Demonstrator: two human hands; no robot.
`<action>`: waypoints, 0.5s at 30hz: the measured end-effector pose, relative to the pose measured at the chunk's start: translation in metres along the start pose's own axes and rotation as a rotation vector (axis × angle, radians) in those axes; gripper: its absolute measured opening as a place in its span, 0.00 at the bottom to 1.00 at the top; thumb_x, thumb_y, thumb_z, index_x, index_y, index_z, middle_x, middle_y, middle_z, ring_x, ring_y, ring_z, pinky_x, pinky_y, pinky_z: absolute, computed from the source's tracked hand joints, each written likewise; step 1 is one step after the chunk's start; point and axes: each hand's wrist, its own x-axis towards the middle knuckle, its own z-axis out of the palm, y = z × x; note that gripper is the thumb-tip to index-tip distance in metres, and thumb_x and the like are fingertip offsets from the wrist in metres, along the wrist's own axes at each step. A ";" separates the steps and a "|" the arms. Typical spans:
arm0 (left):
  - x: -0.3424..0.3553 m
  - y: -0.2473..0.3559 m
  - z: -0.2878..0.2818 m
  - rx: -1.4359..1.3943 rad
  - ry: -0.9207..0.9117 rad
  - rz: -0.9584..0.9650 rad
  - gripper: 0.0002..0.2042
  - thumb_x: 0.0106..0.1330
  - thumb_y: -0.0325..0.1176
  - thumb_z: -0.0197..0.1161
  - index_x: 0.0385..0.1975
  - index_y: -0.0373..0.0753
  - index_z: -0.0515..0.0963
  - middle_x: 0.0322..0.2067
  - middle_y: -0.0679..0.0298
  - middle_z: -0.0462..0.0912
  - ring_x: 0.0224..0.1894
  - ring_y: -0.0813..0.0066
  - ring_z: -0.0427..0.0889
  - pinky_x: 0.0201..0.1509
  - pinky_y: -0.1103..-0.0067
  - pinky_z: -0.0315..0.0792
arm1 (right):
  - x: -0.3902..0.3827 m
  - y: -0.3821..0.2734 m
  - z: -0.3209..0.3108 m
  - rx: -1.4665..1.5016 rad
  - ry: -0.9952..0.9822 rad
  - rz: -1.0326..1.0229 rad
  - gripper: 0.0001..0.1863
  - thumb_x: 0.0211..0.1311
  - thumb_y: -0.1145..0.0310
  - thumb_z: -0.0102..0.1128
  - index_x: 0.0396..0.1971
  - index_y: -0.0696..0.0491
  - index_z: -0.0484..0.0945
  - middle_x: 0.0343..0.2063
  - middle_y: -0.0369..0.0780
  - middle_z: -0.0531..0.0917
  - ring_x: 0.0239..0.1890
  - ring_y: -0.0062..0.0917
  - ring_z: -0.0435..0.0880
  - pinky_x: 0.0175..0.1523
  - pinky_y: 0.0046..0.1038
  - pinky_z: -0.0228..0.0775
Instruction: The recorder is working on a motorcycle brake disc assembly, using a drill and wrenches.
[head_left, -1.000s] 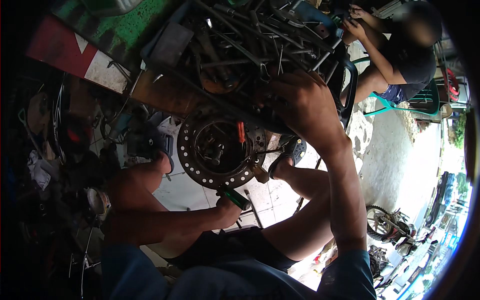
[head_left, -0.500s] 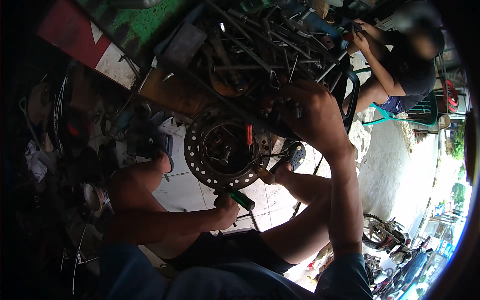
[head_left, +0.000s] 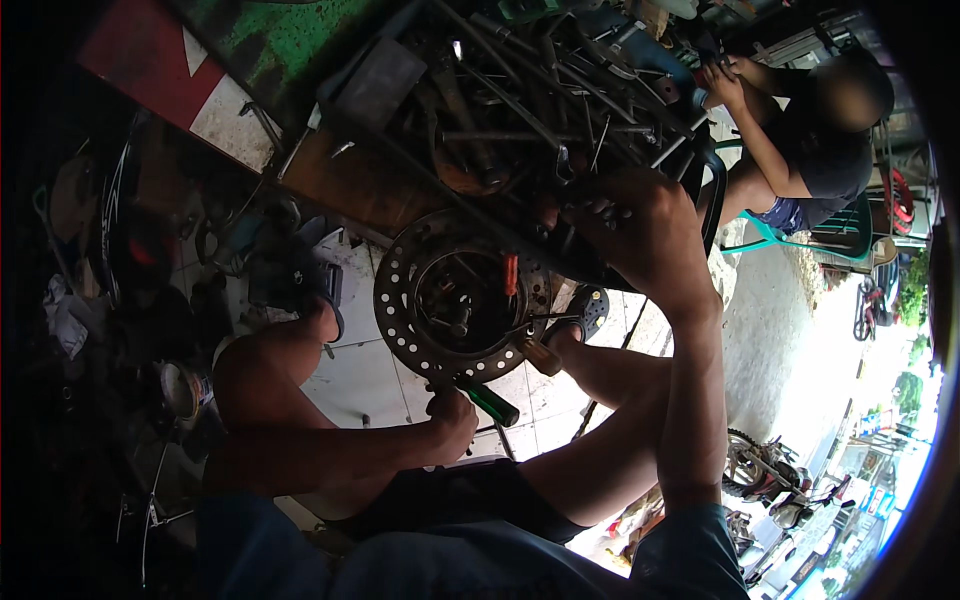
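Observation:
My left hand (head_left: 455, 420) is closed round a green-handled tool (head_left: 492, 404); the tool's far end is hidden. It hovers just in front of a round metal disc (head_left: 405, 302) with holes round its rim, like a brake disc. Loose metal parts and a red handle (head_left: 510, 273) lie in its middle. A brownish handle (head_left: 541, 356) sticks out at its near right. My right hand (head_left: 655, 240) reaches into a dark tray (head_left: 455, 197) heaped with wrenches and rods (head_left: 545, 110). Its fingers are curled among small metal pieces; what they grip is too dark to make out.
A grey block (head_left: 382, 82) lies at the tray's left, beside a green-stained surface (head_left: 285, 45). At far right a person (head_left: 820, 150) sits on a green chair (head_left: 848, 237). Motorcycles (head_left: 765, 465) stand at lower right. Dark clutter (head_left: 75, 310) fills the left.
My right hand has shifted slightly right within the tray, fingers still curled. My left hand keeps its hold on the green-handled tool. The whole view has shifted a little.

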 end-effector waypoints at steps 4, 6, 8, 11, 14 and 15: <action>0.000 0.000 0.001 0.000 0.007 -0.003 0.18 0.58 0.36 0.62 0.46 0.36 0.83 0.43 0.55 0.83 0.39 0.57 0.82 0.41 0.54 0.74 | 0.001 -0.001 0.001 0.042 -0.007 0.011 0.08 0.52 0.71 0.71 0.34 0.53 0.87 0.31 0.41 0.86 0.29 0.31 0.86 0.34 0.28 0.76; 0.000 0.000 0.000 -0.002 0.000 -0.002 0.18 0.58 0.36 0.62 0.46 0.36 0.83 0.43 0.55 0.83 0.39 0.57 0.82 0.41 0.54 0.74 | 0.001 -0.001 0.001 0.056 -0.023 0.018 0.08 0.52 0.72 0.70 0.34 0.53 0.87 0.31 0.41 0.86 0.30 0.32 0.86 0.35 0.28 0.77; -0.001 -0.001 -0.001 -0.009 0.003 -0.001 0.18 0.58 0.36 0.62 0.46 0.36 0.83 0.43 0.55 0.83 0.39 0.57 0.82 0.41 0.54 0.74 | 0.001 -0.002 0.001 0.049 -0.025 0.022 0.08 0.52 0.72 0.70 0.34 0.53 0.86 0.32 0.41 0.86 0.31 0.33 0.87 0.36 0.29 0.77; 0.000 -0.001 -0.002 -0.011 0.008 -0.010 0.17 0.58 0.36 0.62 0.46 0.36 0.83 0.43 0.55 0.83 0.39 0.57 0.81 0.40 0.54 0.74 | 0.001 -0.004 0.000 0.035 -0.040 0.021 0.09 0.53 0.72 0.69 0.36 0.53 0.86 0.32 0.42 0.86 0.32 0.33 0.87 0.36 0.29 0.77; 0.000 0.001 -0.003 -0.019 0.010 -0.014 0.17 0.58 0.36 0.62 0.46 0.36 0.83 0.43 0.55 0.83 0.39 0.57 0.81 0.40 0.54 0.74 | 0.004 -0.006 -0.001 -0.003 -0.053 0.045 0.10 0.53 0.72 0.69 0.37 0.53 0.86 0.31 0.42 0.86 0.32 0.33 0.88 0.35 0.29 0.77; 0.000 0.001 -0.004 -0.023 0.007 -0.014 0.17 0.58 0.36 0.62 0.46 0.36 0.83 0.43 0.55 0.83 0.39 0.57 0.81 0.40 0.54 0.74 | 0.005 -0.006 -0.002 -0.005 -0.066 0.072 0.11 0.54 0.71 0.68 0.38 0.53 0.86 0.31 0.43 0.86 0.32 0.33 0.88 0.35 0.29 0.77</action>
